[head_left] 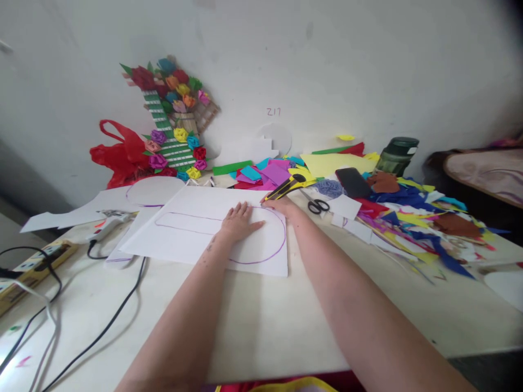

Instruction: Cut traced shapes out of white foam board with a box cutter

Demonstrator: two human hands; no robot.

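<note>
A white foam-like board (pixel 192 201) lies in front of me, with a purple outline of a circle and a long narrow strip drawn on it. My left hand (pixel 237 223) rests flat on the board, fingers spread, over the left part of the circle. At the circle's upper edge, my right hand (pixel 280 205) is closed around a yellow and black utility knife (pixel 284 188). The knife's tip is down by the purple line, and the fingers partly hide it. Black-handled scissors (pixel 318 206) lie just right of that hand.
A glue gun (pixel 109 226), a power strip (pixel 38 269) and cables are at the left. Paper flowers on a striped stand (pixel 169 130) and a red bag (pixel 118 155) stand behind. At right are a phone (pixel 352 182), a green bottle (pixel 397 157) and colourful scraps (pixel 420 218).
</note>
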